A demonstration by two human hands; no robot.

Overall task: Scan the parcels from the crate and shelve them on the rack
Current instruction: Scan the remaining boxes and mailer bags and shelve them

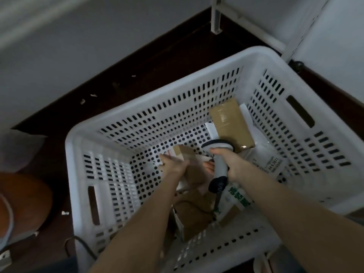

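Down on the perforated bottom of the white crate point(157, 93), towards its middle, the left hand point(173, 164) lies over a small cardboard parcel point(189, 154). Motion blur smears the fingers, so I cannot tell whether they are wrapped round the box or only pressing on it. It looks tipped up off the bottom, probably to turn its label towards the reader.

The right hand point(229, 161) is closed firmly around the handle of the scanner point(216, 144), whose head points forward and down just beside that parcel. Holding it low inside the crate lets the label be read without lifting the parcel out first.

Other parcels wait in the crate:
- a taped brown carton point(230, 125) leaning in the far right corner
- a white mailer bag point(266, 158) with a printed label, along the right wall
- a green-printed bag point(238, 198) and a brown box point(191, 219) against the near edge

A white post of the rack point(215, 16) stands beyond the far right corner (close enough for a short carry). Judging by this, scanning is under way and none of these parcels is shelved yet.
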